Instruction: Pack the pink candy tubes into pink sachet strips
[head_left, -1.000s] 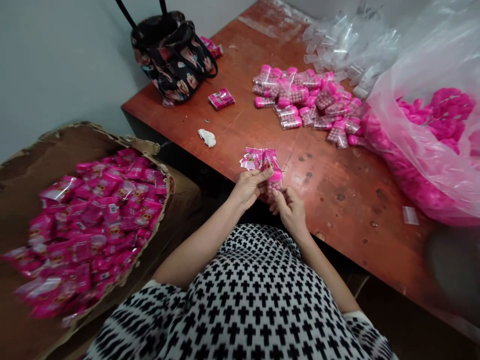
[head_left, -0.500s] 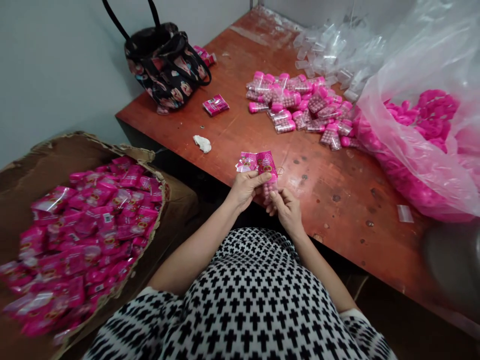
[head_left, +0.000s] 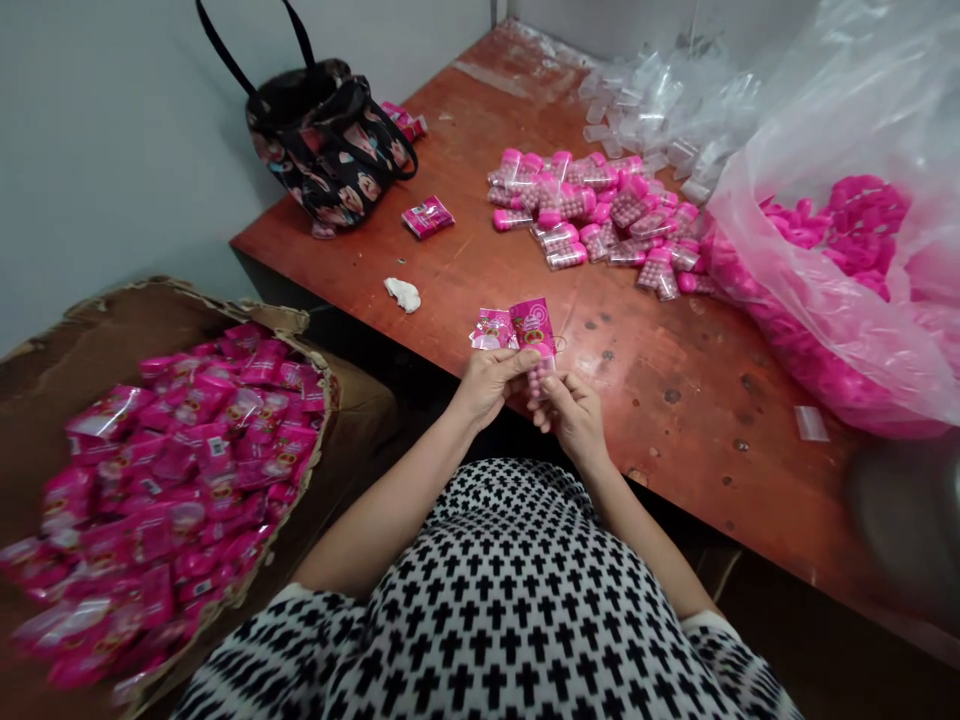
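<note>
My left hand (head_left: 486,388) is closed, with its thumb pressed on a pink printed packet (head_left: 534,322) just above the table's near edge. A small clear bottle of pink beads (head_left: 538,378) shows at the packet's lower end. My right hand (head_left: 576,412) is closed with thumb and fingers pinching the bottle's lower part. Whether the bottle's upper end sits inside the packet or behind it, I cannot tell. Beside the packet on the left lies another pink-and-white printed packet (head_left: 491,328), partly behind my left hand's fingers.
Filled bottles with pink caps (head_left: 592,200) are heaped at the table's middle. Behind them are clear empty tubes (head_left: 660,105); at right, a plastic bag of pink caps (head_left: 817,310). A flowered handbag (head_left: 330,150) stands far left. A cardboard box (head_left: 330,400) holds many pink packets.
The view has shifted slightly. Both hands keep their hold on the packet and bottle, in nearly the same place, with the packet's top turned a little.
</note>
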